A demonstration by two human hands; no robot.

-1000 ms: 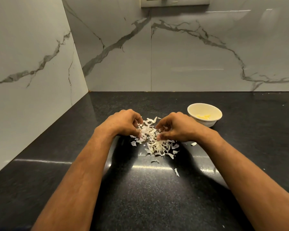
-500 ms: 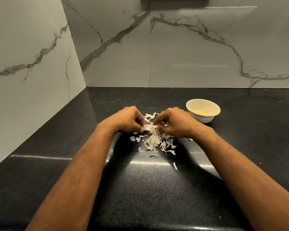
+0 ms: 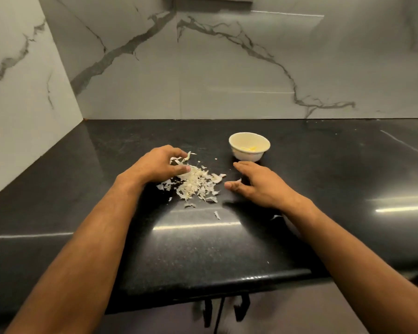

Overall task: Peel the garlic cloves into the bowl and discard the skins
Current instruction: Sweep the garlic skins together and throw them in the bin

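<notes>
**Black stone top, a heap of skins, two hands**

Black speckled stone makes up the counter [image 3: 227,249], shiny and smooth, with a rounded front edge nearest the person. Lots of bare room lies along that front edge and out to the right side.

One small loose skin [image 3: 217,215] lies alone a bit in from the front edge. Past it sits the pile of garlic skins [image 3: 194,185], thin, papery and pale, near the middle of the counter. The heap runs longways from the left hand toward the front.

The left hand [image 3: 158,166] rests on the far left of the pile, its fingers curled round some skins. The right hand [image 3: 258,184] is just right of the pile, flat and low, fingers straight and spread, holding nothing. I cannot tell if it touches the stone.

Beyond the right hand stands the small round cream bowl [image 3: 249,153], upright, with yellowish garlic cloves [image 3: 249,148] inside. Grey-veined marble walls [image 3: 227,80] rise at the back edge and left edge.
</notes>
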